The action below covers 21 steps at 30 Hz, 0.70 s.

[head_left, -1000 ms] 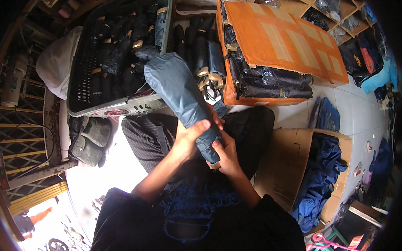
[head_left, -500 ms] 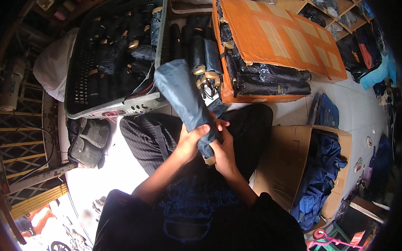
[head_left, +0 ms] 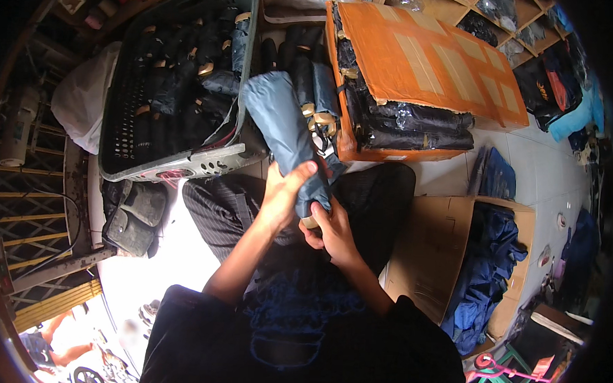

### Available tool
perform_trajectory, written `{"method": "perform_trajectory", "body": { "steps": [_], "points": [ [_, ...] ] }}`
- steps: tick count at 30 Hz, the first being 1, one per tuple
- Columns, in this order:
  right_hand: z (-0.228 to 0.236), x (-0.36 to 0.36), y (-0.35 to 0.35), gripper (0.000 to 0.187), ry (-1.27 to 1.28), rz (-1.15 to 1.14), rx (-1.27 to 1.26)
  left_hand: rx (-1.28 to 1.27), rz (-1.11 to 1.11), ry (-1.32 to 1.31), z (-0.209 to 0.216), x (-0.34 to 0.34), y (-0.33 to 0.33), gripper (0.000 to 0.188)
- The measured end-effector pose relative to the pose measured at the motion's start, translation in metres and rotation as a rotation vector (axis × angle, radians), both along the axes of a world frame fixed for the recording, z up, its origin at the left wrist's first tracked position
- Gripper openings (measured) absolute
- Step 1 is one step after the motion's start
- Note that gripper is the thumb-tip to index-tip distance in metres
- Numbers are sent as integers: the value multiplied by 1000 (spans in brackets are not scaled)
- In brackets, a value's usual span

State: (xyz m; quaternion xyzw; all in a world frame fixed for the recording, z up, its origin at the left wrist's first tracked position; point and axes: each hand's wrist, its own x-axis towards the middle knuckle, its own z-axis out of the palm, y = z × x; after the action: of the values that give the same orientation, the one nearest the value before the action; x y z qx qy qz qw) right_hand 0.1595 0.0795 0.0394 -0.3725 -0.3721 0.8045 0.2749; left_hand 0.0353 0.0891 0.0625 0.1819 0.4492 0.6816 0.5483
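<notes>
In the head view, a blue-grey folded umbrella (head_left: 278,125) is held aslant above the lap, its wide end pointed up and to the left, its narrow end toward the person's body. Its lower middle is gripped by the left hand (head_left: 279,194), with the thumb laid across the fabric. The narrow end, where a tan tip (head_left: 309,222) is seen, is clasped by the right hand (head_left: 331,232), whose thumb is pressed against the cloth just above that tip.

Beneath both hands, dark striped trousers (head_left: 213,204) are seen. Beyond the wide end, to the left, a dark green plastic basket (head_left: 201,165) is filled with dark folded umbrellas (head_left: 178,83) — many with tan tips. More rolled umbrellas (head_left: 323,83) are lined up between the basket and an orange carton (head_left: 429,56), in whose open side black wrapped bundles (head_left: 418,131) are stacked. To the right, crumpled dark blue fabric (head_left: 484,274) is contained in an open brown cardboard box (head_left: 427,251) — set on the tiled floor (head_left: 523,160).
</notes>
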Motion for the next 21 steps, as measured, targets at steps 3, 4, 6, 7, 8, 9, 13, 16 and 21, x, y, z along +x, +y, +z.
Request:
{"method": "perform_trajectory", "body": {
  "steps": [3,4,6,7,8,9,13,16,21],
  "points": [
    [-13,1,-3,24,-28,-45,23,-34,-135,61,-18,5,-13,27],
    [-14,0,-1,24,-37,-59,40,-104,-120,71,-27,14,-17,26],
    [-9,-5,4,26,-79,-63,45,-73,-161,-30,-39,13,-23,34],
    [-3,-4,6,27,-77,-49,4,-44,-203,-35,-41,12,-23,38],
    [-1,-3,8,27,-76,-33,-37,-16,-244,-40,-43,6,-22,43],
    [-4,-2,10,27,-47,-13,-29,12,-285,-45,-45,0,-22,48],
    [-14,-1,10,26,52,93,4,316,-194,-261,-35,-23,-5,59],
    [-22,-5,4,28,146,90,-48,104,-143,-198,-44,-23,-1,38],
    [-55,-3,5,27,172,37,-117,-61,-293,-46,-68,-8,-7,34]
  ]
}}
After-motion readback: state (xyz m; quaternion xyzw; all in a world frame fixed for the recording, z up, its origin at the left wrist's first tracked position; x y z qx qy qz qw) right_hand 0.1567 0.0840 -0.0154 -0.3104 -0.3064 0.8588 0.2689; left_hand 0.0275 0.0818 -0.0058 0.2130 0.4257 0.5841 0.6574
